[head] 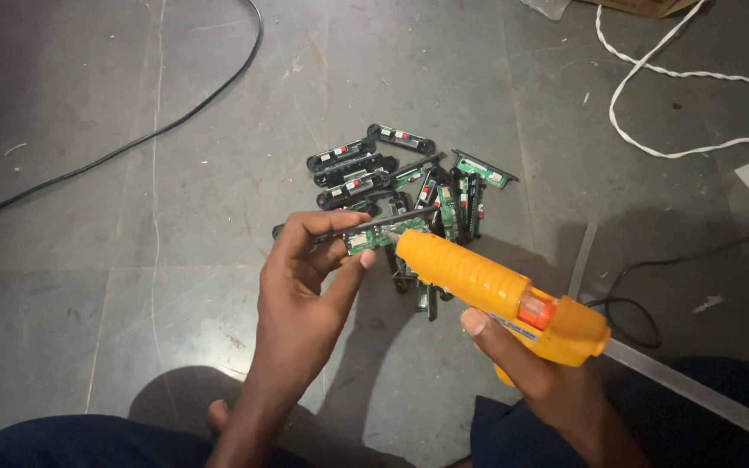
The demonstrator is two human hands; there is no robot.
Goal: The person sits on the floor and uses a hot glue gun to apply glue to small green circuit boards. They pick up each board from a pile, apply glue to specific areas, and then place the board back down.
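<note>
Two hands meet over the floor (132, 217). Left hand (305, 286) pinches a small green circuit board (374, 234) by its black strip, tilted so its face meets the nozzle. Right hand (535, 368) is wrapped tight on an orange glue gun (496, 299), tip touching the board. Just beyond lies a pile of similar boards (409, 178), cables nearer the floor's edges.

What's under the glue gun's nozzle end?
The glue gun covers part of the pile of circuit boards on the floor. The left hand holds one board at the nozzle; the contact point is hidden.
</note>
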